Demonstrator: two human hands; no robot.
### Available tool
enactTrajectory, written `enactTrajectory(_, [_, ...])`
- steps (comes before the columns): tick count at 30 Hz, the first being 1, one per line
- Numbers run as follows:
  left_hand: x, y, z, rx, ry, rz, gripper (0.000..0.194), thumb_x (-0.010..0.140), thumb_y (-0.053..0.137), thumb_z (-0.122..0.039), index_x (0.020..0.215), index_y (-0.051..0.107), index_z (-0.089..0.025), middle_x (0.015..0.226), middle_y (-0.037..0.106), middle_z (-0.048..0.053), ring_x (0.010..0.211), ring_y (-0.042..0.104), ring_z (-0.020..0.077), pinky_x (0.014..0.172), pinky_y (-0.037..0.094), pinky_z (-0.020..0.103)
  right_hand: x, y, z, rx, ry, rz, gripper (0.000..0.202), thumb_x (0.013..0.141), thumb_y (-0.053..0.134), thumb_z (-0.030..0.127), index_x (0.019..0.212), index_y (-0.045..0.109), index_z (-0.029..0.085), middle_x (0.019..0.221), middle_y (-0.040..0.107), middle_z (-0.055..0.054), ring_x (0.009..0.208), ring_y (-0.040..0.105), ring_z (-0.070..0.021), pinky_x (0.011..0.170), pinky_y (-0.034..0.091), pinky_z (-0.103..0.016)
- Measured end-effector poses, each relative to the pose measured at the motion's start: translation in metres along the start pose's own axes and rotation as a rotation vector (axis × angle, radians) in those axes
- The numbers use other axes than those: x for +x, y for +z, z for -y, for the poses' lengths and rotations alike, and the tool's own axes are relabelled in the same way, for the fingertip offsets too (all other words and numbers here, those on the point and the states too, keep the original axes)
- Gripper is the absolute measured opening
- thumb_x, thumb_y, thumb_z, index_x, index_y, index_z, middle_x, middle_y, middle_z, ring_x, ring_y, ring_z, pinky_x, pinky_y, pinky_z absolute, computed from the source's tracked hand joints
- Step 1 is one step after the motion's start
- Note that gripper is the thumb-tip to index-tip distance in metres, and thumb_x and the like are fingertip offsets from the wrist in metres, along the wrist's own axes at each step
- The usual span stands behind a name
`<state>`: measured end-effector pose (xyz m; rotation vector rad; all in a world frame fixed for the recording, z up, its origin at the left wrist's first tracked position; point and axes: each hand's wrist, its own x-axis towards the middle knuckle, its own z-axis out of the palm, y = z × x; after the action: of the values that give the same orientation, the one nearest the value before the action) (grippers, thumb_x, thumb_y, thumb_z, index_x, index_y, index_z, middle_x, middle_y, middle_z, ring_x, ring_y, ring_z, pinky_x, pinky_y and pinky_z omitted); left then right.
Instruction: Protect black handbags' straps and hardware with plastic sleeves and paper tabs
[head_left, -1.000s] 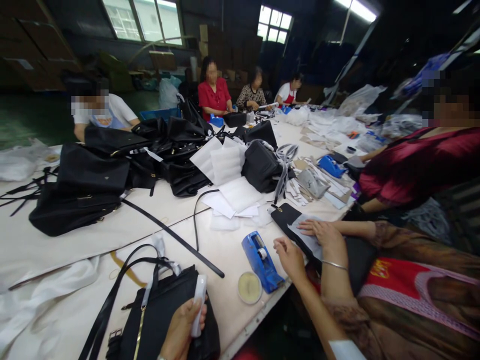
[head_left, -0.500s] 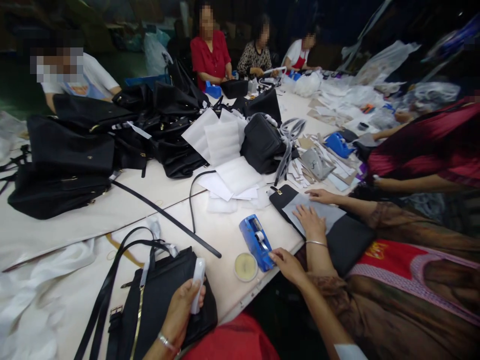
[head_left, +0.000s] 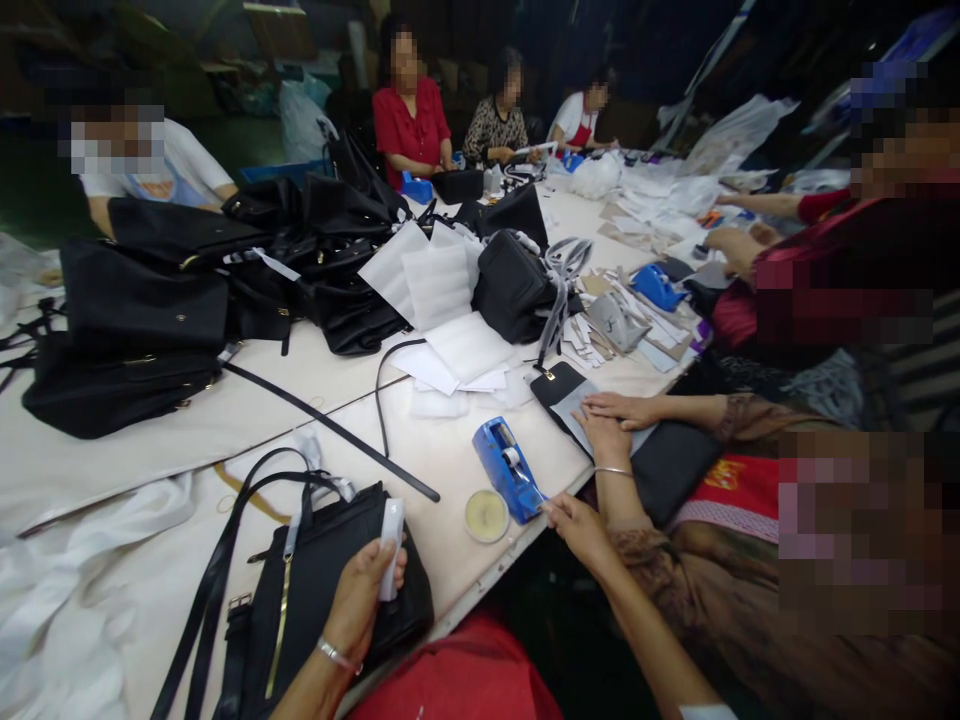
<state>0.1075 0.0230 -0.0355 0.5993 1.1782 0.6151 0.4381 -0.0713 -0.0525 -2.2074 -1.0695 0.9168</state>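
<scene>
A black handbag (head_left: 330,570) with a gold zip and long straps lies at the table's near edge. Over its right side, my left hand (head_left: 367,580) is closed around a flat white wrapped strip (head_left: 390,550); whether it joins the bag is hidden. The thumb presses on the strip's face. My right hand (head_left: 576,528) pinches at the front end of a blue tape dispenser (head_left: 495,455), where the tape (head_left: 540,498) comes off its roll. The tape between my fingertips is barely visible. Beside the dispenser sits a round container with yellowish contents (head_left: 486,515).
Black bags (head_left: 142,300) are heaped at left. White foam sheets (head_left: 442,285) lie mid-table. A loose black strap (head_left: 330,430) crosses the table. At right, a co-worker's hands (head_left: 607,420) press a grey sheet on a black bag piece. White fabric (head_left: 82,580) covers the left corner.
The view has shifted slightly. My right hand stays pinched at the dispenser's front, and my left keeps its hold on the strip. The neighbour's two hands have come together on the grey sheet.
</scene>
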Motion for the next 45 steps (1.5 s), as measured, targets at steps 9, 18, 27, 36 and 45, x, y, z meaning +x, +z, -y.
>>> enactTrajectory(9, [0.004,-0.005,0.006,0.024,0.013,0.034,0.042,0.067,0.071,-0.042,0.095,0.062,-0.012,0.068,0.059,0.000,0.053,0.049,0.0065,0.051,0.043,0.018,-0.003,0.021,-0.018,0.231,0.184,0.047,0.034,0.078,0.044,0.049,0.072,0.055,0.017,0.060,0.056,-0.001,0.050,0.049,-0.0126,0.048,0.039,-0.023])
enactTrajectory(18, [0.000,-0.004,0.007,0.035,0.085,0.019,0.037,0.073,0.064,-0.045,0.085,0.061,-0.011,0.063,0.058,0.001,0.048,0.047,0.0061,0.047,0.038,0.019,-0.029,0.020,-0.013,-0.423,-0.031,-0.094,0.028,0.087,0.038,0.035,0.096,0.059,0.020,0.081,0.066,-0.011,0.070,0.062,-0.0243,0.061,0.042,-0.031])
enactTrajectory(27, [0.003,0.000,0.011,0.130,0.129,-0.031,0.031,0.073,0.060,-0.044,0.071,0.055,-0.013,0.059,0.057,0.000,0.047,0.047,0.0075,0.046,0.036,0.019,-0.038,0.114,0.139,0.304,-0.469,0.472,0.023,0.088,0.041,0.030,0.096,0.061,0.020,0.076,0.062,0.000,0.063,0.056,-0.0129,0.061,0.044,-0.023])
enactTrajectory(36, [-0.002,0.003,0.004,0.145,0.115,0.007,0.018,0.076,0.056,-0.032,0.079,0.052,-0.015,0.062,0.057,-0.001,0.049,0.048,0.0074,0.047,0.036,0.019,-0.017,0.132,0.154,-0.034,-0.718,0.453,0.019,0.086,0.043,0.020,0.090,0.062,0.023,0.083,0.063,0.000,0.078,0.057,-0.0150,0.073,0.040,-0.024])
enactTrajectory(45, [-0.001,0.001,0.000,0.122,0.122,0.066,0.019,0.081,0.053,-0.032,0.087,0.052,-0.015,0.065,0.057,-0.001,0.051,0.049,0.0077,0.050,0.038,0.019,-0.006,0.139,0.150,0.024,-0.498,0.446,0.039,0.080,0.051,0.019,0.117,0.040,0.022,0.068,0.056,0.004,0.066,0.057,-0.0160,0.064,0.039,-0.024])
